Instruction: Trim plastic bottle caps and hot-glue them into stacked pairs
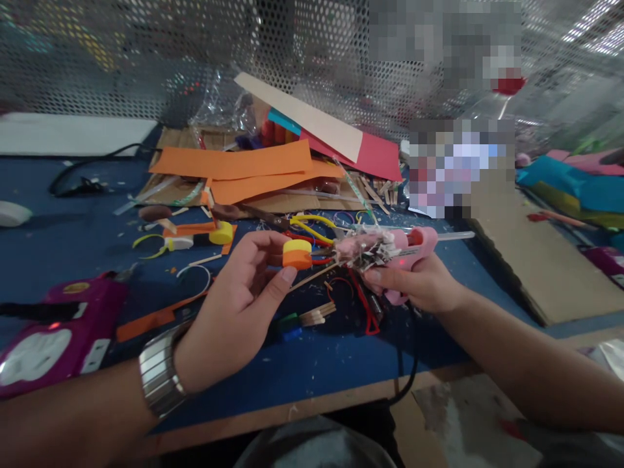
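Note:
My left hand (248, 292) pinches a small round piece (297, 255), yellow on top and orange around its side, between thumb and fingers. In my right hand (424, 279) is a pink hot glue gun (414, 250), lying level with its nozzle pointing left at that piece. Whitish scraps cling around the gun's front, and a clear glue stick (455, 235) sticks out of its back. The nozzle tip is close to the piece; whether they touch I cannot tell. Scissors with yellow handles (312, 224) lie behind my hands, and red-handled ones (369, 312) lie below the gun.
Orange paper strips (234, 161) and cardboard lie at the back against a perforated metal screen (312, 52). A purple box with a cable (73, 331) stands at the left. Wooden sticks (316, 315) lie near the front, a cardboard sheet (536, 260) at the right. The gun's black cord (413, 364) hangs over the table edge.

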`<state>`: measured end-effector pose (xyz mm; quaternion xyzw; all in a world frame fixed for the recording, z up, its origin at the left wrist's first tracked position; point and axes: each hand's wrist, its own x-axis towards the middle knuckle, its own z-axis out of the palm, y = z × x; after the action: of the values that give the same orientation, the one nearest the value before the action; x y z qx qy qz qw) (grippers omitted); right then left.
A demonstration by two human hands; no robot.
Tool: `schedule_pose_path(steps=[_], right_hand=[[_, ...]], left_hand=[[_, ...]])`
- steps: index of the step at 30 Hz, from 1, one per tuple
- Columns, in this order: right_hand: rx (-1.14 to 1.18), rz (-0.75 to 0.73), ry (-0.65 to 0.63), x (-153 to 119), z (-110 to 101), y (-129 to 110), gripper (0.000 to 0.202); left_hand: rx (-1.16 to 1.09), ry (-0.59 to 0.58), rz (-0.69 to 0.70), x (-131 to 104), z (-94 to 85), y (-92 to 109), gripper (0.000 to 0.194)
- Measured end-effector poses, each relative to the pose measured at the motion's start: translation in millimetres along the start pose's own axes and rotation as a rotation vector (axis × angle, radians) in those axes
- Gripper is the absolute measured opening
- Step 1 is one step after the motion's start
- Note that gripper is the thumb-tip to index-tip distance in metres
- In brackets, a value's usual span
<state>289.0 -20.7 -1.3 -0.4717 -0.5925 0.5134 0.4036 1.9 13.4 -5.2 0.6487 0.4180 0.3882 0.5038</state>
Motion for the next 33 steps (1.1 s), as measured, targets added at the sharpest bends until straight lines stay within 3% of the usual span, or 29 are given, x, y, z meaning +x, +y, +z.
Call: schedule_pose_path(steps=[18,33], right_hand=[[0.039,0.057,0.085,0.4,2.5,1.2,0.039],[0.012,0.068,0.058,0.9,2.6,-1.5,0.038]], left_hand=[[-0.032,-0.027,0.016,-0.1,0.1,0.3,0.024],[-0.013,-0.029,0.001,-0.6,-0.1,3.2,0.028]])
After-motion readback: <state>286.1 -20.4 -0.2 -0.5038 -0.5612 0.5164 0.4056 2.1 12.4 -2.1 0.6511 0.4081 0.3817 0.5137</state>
